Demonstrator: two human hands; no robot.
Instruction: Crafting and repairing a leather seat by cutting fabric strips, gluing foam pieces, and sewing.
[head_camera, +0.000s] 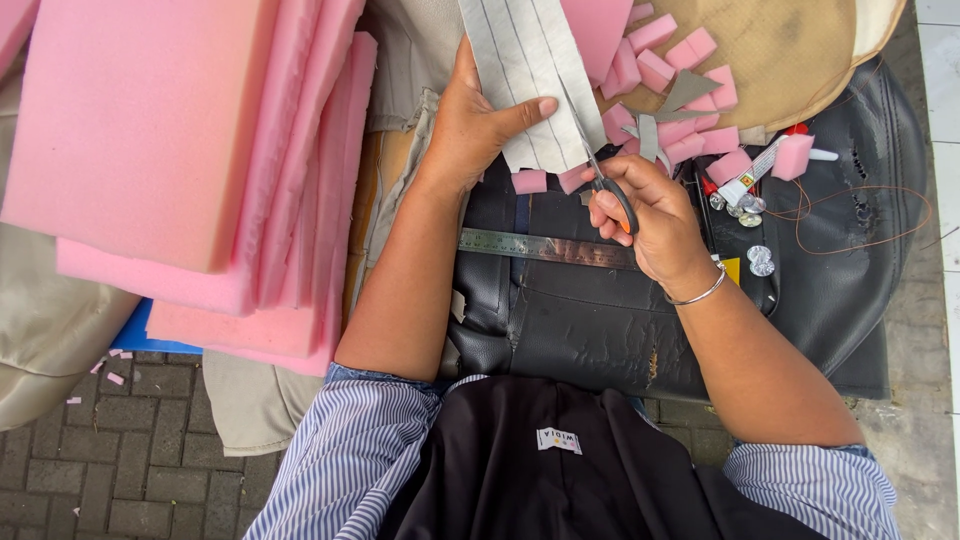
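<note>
Head view: left hand (470, 125) pins a grey lined fabric strip (520, 70) flat, fingers clamped on it; right hand (650, 215), fingers closed through scissors (600, 180), is mid-cut along a line. Next, I judge, steady snips following that line.

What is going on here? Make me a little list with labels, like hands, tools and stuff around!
left hand: left hand holds a grey lined strip flat, thumb on top
right hand: right hand works scissors, blades at the strip's right edge
ruler: metal ruler lies across a black seat cover, under the hands
foam: big pink foam sheets stacked at the left; small pink foam blocks scattered at the top right
wrist: silver bangle on the right wrist
</note>
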